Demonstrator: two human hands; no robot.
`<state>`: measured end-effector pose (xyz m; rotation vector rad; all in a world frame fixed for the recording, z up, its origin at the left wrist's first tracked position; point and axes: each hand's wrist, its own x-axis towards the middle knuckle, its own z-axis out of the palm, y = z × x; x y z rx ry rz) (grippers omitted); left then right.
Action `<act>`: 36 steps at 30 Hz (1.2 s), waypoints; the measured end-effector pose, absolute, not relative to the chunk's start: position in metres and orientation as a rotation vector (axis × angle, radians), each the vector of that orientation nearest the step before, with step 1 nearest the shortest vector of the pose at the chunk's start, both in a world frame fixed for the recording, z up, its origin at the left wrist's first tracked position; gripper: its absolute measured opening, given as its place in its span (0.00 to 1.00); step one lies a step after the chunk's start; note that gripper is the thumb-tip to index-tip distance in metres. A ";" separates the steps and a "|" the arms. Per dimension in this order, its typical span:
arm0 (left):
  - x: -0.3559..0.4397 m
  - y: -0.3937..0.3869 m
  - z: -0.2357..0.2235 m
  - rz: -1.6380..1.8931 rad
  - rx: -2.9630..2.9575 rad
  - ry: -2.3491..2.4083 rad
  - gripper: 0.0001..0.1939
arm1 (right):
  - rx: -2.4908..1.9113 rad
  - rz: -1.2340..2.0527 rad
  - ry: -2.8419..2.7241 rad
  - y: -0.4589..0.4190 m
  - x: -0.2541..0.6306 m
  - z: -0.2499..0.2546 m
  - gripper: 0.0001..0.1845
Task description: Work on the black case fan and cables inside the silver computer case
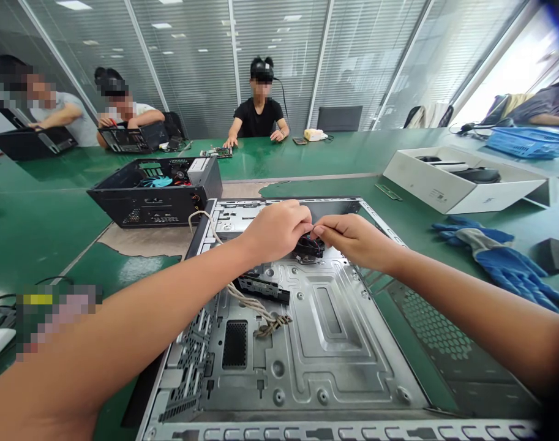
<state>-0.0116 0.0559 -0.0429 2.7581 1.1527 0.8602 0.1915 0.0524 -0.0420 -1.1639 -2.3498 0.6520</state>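
Note:
An open metal computer case [279, 370] lies flat in front of me on the table. Over its far half, my left hand [281, 229] and my right hand [348, 239] meet with thumbs and fingers pinched together. Whatever sits between the fingertips is too small to make out. Just beneath them is a dark fan-like part [309, 248] with thin wires, partly covered by my hands. Left of it, inside the case, lies a black slotted bracket [263, 288]. A beige cable bundle [261, 306] runs across the case floor.
Behind on the left stands another black computer case [155, 196]. A white box [463, 180], a memory stick [388, 192], blue gloves [504, 257] and a dark block [551, 256] lie to the right. Several people sit around the green table [325, 160], some handling computer parts. A blue basket [531, 142] is far right.

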 end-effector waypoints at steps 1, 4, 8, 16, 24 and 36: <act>-0.011 0.057 -0.042 0.874 2.697 1.154 0.11 | -1.169 0.638 -2.347 0.052 0.191 -0.042 0.19; -0.011 0.060 -0.041 0.888 2.591 1.172 0.12 | -1.185 0.602 -2.331 0.052 0.191 -0.041 0.18; -0.012 0.061 -0.042 0.848 2.615 1.186 0.14 | -1.199 0.574 -2.341 0.052 0.192 -0.041 0.18; -0.017 0.056 -0.045 0.750 2.997 1.089 0.15 | -1.179 0.588 -2.406 0.051 0.192 -0.037 0.22; -0.014 0.056 -0.043 0.719 3.112 1.054 0.13 | -1.153 0.682 -2.392 0.052 0.192 -0.038 0.23; -0.011 0.060 -0.043 0.814 2.672 1.207 0.14 | -1.190 0.596 -2.341 0.053 0.192 -0.041 0.20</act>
